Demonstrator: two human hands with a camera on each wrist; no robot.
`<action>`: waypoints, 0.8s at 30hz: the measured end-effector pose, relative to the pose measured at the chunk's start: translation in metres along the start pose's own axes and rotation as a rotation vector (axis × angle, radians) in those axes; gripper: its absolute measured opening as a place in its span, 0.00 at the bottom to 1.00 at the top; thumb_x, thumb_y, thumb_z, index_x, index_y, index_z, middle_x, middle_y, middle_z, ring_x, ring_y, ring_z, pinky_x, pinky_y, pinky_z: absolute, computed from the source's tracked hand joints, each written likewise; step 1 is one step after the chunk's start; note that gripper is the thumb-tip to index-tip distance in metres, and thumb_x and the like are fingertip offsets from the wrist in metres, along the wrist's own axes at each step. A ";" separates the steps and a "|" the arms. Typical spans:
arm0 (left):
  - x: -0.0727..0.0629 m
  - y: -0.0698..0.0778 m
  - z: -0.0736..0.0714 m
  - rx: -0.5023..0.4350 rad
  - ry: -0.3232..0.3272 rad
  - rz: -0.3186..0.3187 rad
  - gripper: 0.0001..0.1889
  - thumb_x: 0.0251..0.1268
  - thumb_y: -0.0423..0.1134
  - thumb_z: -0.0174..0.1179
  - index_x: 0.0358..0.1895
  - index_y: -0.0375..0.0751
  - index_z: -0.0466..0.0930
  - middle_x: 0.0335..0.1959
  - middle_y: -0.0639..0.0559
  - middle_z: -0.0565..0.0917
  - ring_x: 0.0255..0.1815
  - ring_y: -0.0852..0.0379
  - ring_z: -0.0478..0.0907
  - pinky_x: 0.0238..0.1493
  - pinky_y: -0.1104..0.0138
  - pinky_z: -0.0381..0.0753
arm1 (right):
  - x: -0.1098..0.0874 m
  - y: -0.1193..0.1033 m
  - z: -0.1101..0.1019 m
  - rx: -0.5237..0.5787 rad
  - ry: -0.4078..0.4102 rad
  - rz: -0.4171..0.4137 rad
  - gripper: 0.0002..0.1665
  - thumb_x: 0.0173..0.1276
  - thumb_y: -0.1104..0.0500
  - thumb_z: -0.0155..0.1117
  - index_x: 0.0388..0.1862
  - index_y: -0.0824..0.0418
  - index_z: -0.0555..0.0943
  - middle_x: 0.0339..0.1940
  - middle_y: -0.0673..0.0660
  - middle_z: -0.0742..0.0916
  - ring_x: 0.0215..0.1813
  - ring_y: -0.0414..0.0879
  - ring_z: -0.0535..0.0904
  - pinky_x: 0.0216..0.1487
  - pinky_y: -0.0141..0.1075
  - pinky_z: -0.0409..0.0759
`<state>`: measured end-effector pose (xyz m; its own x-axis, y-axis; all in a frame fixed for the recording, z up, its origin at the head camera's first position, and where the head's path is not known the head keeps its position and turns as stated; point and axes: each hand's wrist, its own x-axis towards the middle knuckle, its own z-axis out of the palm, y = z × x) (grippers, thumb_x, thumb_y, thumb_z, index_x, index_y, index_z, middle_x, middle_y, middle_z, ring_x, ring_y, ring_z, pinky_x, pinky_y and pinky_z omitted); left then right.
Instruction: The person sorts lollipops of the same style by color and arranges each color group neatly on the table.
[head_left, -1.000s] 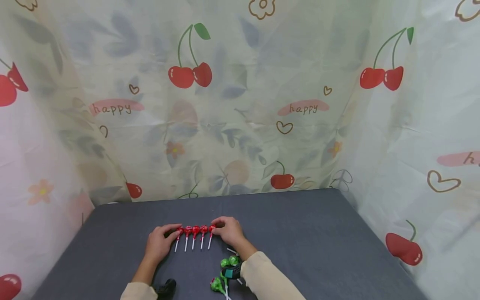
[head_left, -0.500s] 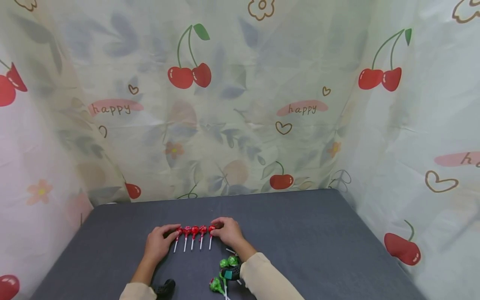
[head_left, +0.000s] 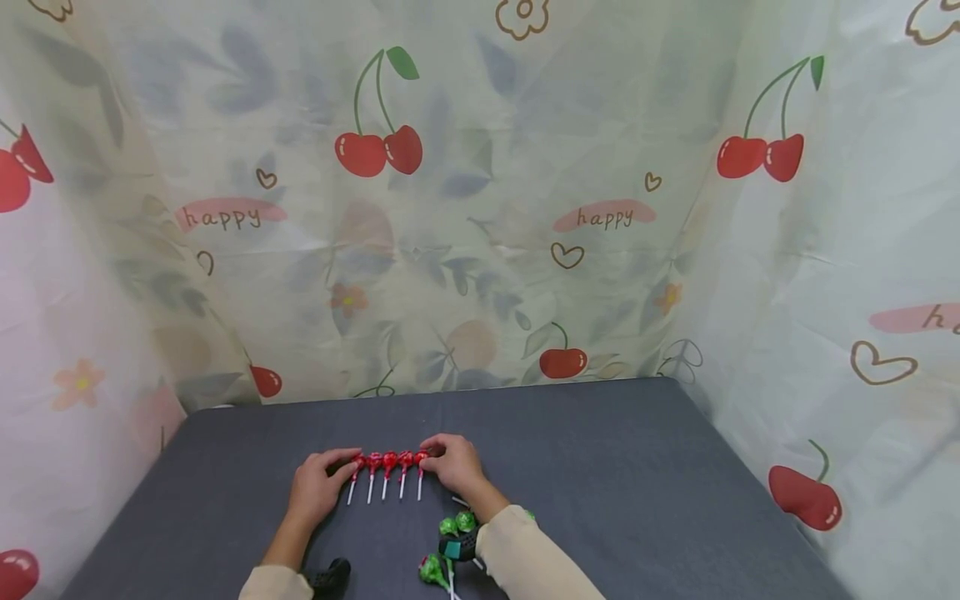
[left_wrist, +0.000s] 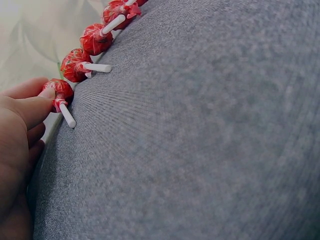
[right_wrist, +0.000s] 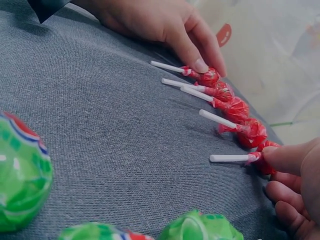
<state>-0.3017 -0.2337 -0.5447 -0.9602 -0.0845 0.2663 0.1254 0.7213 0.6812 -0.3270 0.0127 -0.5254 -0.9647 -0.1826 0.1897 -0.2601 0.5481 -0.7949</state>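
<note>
Several red-wrapped lollipops (head_left: 389, 460) lie side by side on the dark grey table, white sticks toward the person. At the row's left end, my left hand (head_left: 317, 490) pinches the wrapped head of the outermost lollipop (left_wrist: 62, 89) between thumb and fingers. The right hand (head_left: 459, 468) holds the head of the lollipop at the right end (right_wrist: 254, 157), its thumb on the near side. In the right wrist view the heads lie close together or touching, and the sticks point at slightly different angles.
Green-wrapped lollipops (head_left: 447, 527) lie loosely nearer the person, partly hidden by the right forearm and its black wrist device (head_left: 457, 546). Another black device (head_left: 330, 578) is by the left wrist. A cherry-printed curtain (head_left: 465, 250) surrounds the grey table (head_left: 600, 450).
The right hand has shifted slightly left with the end lollipop, bringing it closer to its neighbour. A bit of green now shows beyond the right forearm. The left hand keeps its place.
</note>
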 end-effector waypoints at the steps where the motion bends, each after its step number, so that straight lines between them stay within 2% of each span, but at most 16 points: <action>1: 0.000 0.000 0.000 -0.002 -0.001 0.001 0.14 0.65 0.38 0.64 0.53 0.44 0.85 0.48 0.43 0.82 0.49 0.43 0.75 0.52 0.46 0.70 | 0.000 0.000 0.000 0.000 0.004 -0.004 0.11 0.57 0.64 0.74 0.40 0.59 0.87 0.27 0.44 0.84 0.30 0.36 0.76 0.34 0.34 0.75; 10: -0.001 -0.001 -0.001 0.002 0.008 0.023 0.14 0.64 0.37 0.65 0.52 0.43 0.85 0.48 0.42 0.83 0.49 0.42 0.75 0.52 0.46 0.69 | 0.001 0.002 0.002 0.022 -0.009 0.054 0.11 0.57 0.62 0.74 0.41 0.56 0.87 0.29 0.44 0.84 0.31 0.37 0.76 0.33 0.34 0.75; 24: -0.001 0.001 -0.002 -0.004 0.003 0.018 0.14 0.64 0.37 0.65 0.53 0.43 0.85 0.48 0.42 0.83 0.49 0.43 0.75 0.52 0.46 0.70 | 0.001 0.004 0.001 0.082 0.006 0.054 0.15 0.57 0.62 0.75 0.45 0.58 0.86 0.29 0.46 0.83 0.31 0.39 0.76 0.33 0.34 0.75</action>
<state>-0.2999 -0.2339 -0.5426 -0.9571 -0.0734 0.2803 0.1436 0.7199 0.6790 -0.3289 0.0136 -0.5287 -0.9776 -0.1490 0.1485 -0.2033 0.4883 -0.8487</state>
